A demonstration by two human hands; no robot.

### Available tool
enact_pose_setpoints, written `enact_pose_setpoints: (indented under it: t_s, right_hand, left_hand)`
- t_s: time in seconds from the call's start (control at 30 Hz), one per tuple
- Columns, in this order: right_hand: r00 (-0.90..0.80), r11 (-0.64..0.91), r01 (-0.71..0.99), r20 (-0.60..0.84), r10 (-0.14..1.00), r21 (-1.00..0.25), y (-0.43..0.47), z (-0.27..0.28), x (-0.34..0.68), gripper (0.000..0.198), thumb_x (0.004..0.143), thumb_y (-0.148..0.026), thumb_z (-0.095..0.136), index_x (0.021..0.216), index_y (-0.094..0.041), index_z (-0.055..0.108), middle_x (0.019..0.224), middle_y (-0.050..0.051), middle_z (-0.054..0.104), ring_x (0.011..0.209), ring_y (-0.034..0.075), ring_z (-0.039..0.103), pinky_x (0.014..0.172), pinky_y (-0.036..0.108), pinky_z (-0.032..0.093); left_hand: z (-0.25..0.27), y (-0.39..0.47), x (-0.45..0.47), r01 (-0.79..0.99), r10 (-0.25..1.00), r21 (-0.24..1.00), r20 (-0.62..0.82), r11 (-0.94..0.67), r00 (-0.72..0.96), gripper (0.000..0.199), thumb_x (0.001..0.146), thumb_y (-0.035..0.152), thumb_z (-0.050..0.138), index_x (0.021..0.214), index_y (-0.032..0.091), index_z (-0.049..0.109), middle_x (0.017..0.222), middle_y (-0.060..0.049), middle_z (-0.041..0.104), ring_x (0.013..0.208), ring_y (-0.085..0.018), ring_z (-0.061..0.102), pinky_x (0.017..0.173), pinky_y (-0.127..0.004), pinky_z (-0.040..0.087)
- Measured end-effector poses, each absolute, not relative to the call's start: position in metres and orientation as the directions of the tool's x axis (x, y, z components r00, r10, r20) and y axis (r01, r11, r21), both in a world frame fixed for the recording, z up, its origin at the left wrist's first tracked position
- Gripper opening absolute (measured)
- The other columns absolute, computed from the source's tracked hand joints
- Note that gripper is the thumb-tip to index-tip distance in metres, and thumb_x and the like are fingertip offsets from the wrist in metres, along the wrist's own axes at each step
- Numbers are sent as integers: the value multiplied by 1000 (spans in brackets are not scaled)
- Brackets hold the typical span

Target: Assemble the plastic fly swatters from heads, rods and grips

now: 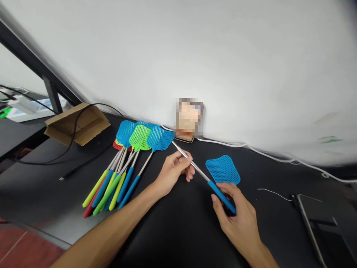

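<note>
Both hands work on one blue-handled rod [199, 170], which slants across the middle of the view above a black table [167, 234]. Left hand [178, 167] pinches its metal shaft between thumb and fingers, near the upper end; right hand [240, 217] curls loosely about the blue grip [219, 192] at the lower end, thumb on one side and fingers on the other. Just beyond the right fingers lies a loose blue swatter head [223, 169], flat on the table and apart from the rod. The rod's bare tip points towards a pile of swatters [136, 158], blue, green, yellow and red, whose heads overlap; whether it touches the nearest one, I cannot tell. Left of the pile sits an open cardboard box [96, 130], a black cable [74, 130] crossing it. A blurred-out object [189, 119] leans against the wall [223, 67], near a white cable [242, 144]
</note>
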State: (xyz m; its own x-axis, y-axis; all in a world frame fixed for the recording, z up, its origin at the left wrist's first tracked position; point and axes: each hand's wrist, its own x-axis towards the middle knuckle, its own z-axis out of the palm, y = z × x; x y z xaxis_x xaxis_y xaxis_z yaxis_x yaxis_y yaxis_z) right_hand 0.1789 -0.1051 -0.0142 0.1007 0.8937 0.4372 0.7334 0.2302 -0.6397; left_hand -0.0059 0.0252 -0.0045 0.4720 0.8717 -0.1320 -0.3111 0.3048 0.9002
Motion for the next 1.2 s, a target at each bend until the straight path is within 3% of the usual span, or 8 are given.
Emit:
enact_pose_setpoints:
  t_s: [0.17, 0.37, 0.57, 0.77, 0.93, 1.2]
  right_hand:
    - [142, 211, 742, 457, 878, -637, -107, -14, 179, 17, 96, -22, 64, 113, -25, 62, 94, 4, 70, 80, 19, 71, 68, 29, 59]
    - [139, 212, 761, 474, 869, -613, -104, -14, 182, 12, 97, -24, 65, 109, -25, 64, 94, 2, 72, 82, 18, 73, 70, 27, 59]
    - [98, 258, 767, 505, 857, -587, -104, -13, 185, 15, 97, -21, 66, 112, -25, 67, 86, 1, 70, 72, 16, 69, 68, 29, 57]
    - [200, 162, 760, 464, 863, -629, -106, -15, 185, 19, 95, -28, 68, 114, -24, 66, 92, 3, 72, 77, 18, 72, 65, 28, 60]
    - [283, 119, 703, 430, 858, -701, -109, -20, 184, 22, 94, -28, 67, 115, -24, 61, 103, 5, 73, 91, 21, 76, 74, 30, 64]
    - [206, 140, 782, 463, 862, -608, -106, -17, 187, 12, 99, -32, 64, 108, -24, 64, 93, 2, 74, 79, 18, 75, 64, 26, 60]
  left_hand:
    - [-3, 25, -5, -386, 882, 864, -125, 322, 455, 36, 98, 51, 60, 92, 16, 63, 65, -3, 65, 53, -13, 58, 52, -25, 46]
    - [-4, 23, -4, -398, 885, 858, -127, 324, 447, 32, 96, 43, 67, 93, 11, 70, 67, 0, 54, 60, -10, 51, 53, -23, 44]
    - [-5, 19, -2, -381, 880, 869, -116, 314, 460, 26, 91, 33, 75, 101, 21, 55, 70, 3, 61, 56, -11, 55, 55, -25, 46]
    - [-5, 19, 0, -375, 881, 878, -102, 298, 462, 35, 101, 52, 55, 95, 17, 59, 69, -2, 65, 53, -12, 55, 54, -26, 43]
    - [-6, 18, 2, -371, 908, 888, -108, 272, 405, 28, 99, 47, 61, 95, 20, 55, 66, 1, 66, 51, -12, 54, 53, -25, 42]
    - [-5, 17, 3, -359, 917, 897, -108, 257, 385, 27, 94, 43, 69, 93, 18, 59, 65, 3, 60, 52, -9, 52, 51, -23, 41]
